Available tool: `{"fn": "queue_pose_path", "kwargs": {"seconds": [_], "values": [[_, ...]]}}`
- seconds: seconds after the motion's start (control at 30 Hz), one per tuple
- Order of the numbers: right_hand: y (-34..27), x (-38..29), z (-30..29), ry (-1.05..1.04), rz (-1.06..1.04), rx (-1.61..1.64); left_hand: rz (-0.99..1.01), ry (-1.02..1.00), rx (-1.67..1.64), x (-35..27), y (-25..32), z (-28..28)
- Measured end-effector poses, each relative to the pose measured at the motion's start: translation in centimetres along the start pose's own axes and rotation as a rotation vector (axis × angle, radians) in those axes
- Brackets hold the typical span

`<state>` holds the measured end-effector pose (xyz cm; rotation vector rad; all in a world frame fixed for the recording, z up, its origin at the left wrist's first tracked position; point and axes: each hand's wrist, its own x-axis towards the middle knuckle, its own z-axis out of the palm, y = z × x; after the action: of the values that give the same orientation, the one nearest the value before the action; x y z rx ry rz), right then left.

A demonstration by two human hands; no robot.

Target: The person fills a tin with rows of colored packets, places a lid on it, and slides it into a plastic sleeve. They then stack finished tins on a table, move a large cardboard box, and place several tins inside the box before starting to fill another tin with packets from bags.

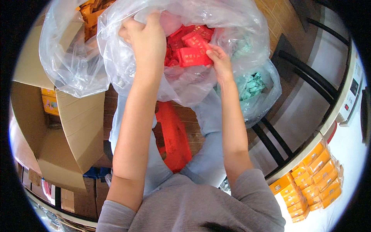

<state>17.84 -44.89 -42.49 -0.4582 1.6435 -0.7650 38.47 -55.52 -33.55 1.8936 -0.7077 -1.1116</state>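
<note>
A large clear plastic bag [118, 58] lies open before me, with small red printed packets [176, 40] heaped inside. My left hand [147, 37] is at the bag's left side, its bent fingers gripping the plastic; some fingertips are hard to make out. Between the thumb and fingers of my right hand [219, 59] is a red packet [193, 57] with gold writing, held flat over the heap. Another red packet behind it reaches close to the same fingers. Both forearms extend over the near rim of the bag.
Left of me stands an open cardboard box [79, 127] with yellow boxes [49, 101] inside. Green packets [253, 85] fill a bag at right; orange packets [92, 13] lie at upper left. Stacked yellow boxes [316, 174] sit on a white tabletop. A red bag [176, 139] hangs between my knees.
</note>
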Motion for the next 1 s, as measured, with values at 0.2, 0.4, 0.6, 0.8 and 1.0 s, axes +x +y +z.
{"fn": "queue_pose_path", "kwargs": {"seconds": [0.2, 0.4, 0.6, 0.8, 1.0], "values": [[-5.4, -5.9, 0.8, 0.026, -0.183, 0.138, -0.087, -0.362, -0.213, -2.0, 0.3, 0.9], [-7.3, -7.6, 1.1, -0.061, 0.052, 0.687, -0.347, -0.803, -0.183, -3.8, 1.2, 1.8], [-5.1, -6.4, 0.8, -0.255, 0.266, 0.862, -0.316, -0.893, -0.22, -5.3, -0.1, 3.3], [-6.2, -7.4, 1.4, -0.132, 0.322, 0.621, 0.087, -0.784, -0.028, -6.6, -0.8, 4.6], [-6.5, -7.0, 0.8, -0.192, 0.309, 0.587, 0.549, -0.682, 0.196, -7.8, -2.0, 5.1]]}}
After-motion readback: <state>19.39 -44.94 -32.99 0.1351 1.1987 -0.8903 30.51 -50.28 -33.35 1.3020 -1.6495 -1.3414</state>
